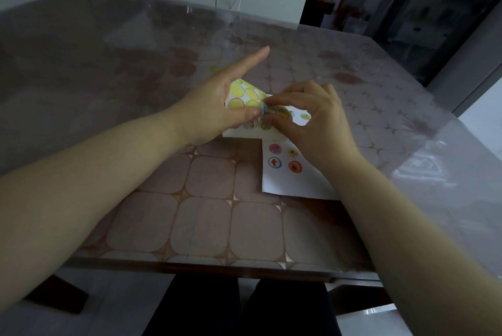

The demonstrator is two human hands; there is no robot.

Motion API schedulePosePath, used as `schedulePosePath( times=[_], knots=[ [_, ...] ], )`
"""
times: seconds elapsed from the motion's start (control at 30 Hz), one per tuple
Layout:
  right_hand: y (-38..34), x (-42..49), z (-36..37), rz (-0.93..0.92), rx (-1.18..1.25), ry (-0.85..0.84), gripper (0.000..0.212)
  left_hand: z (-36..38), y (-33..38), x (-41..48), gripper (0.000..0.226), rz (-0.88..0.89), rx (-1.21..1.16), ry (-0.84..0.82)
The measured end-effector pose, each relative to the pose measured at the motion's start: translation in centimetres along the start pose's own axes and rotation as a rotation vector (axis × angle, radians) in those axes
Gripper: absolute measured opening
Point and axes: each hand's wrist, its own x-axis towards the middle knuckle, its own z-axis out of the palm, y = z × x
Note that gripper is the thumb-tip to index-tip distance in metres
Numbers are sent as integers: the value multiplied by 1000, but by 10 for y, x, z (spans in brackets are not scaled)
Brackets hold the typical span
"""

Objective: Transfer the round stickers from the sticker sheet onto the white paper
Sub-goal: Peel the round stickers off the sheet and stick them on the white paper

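My left hand holds the sticker sheet just above the table, its thumb pressed on the sheet's lower part and its index finger pointing away. Several yellow-green empty circles show on the sheet's upper part. My right hand pinches a round sticker at the sheet's right edge with thumb and fingertips. The white paper lies on the table under my right hand and bears several round stickers, with another farther up.
The table has a tiled brown pattern under a clear glossy cover. Its front edge runs near my lap. White cabinets stand behind the table, and a dark glass door is at the far right.
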Motion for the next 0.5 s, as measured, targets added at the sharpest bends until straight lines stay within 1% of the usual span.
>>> schedulePosePath(
  times=[0.2, 0.5],
  knots=[
    [1, 0, -2, -70, -36, 2, 31, 0, 4, -1, 78, 8, -58, -12],
    [2, 0, -4, -109, -52, 42, 22, 4, 4, -1, 83, -45, -139, -12]
  ],
)
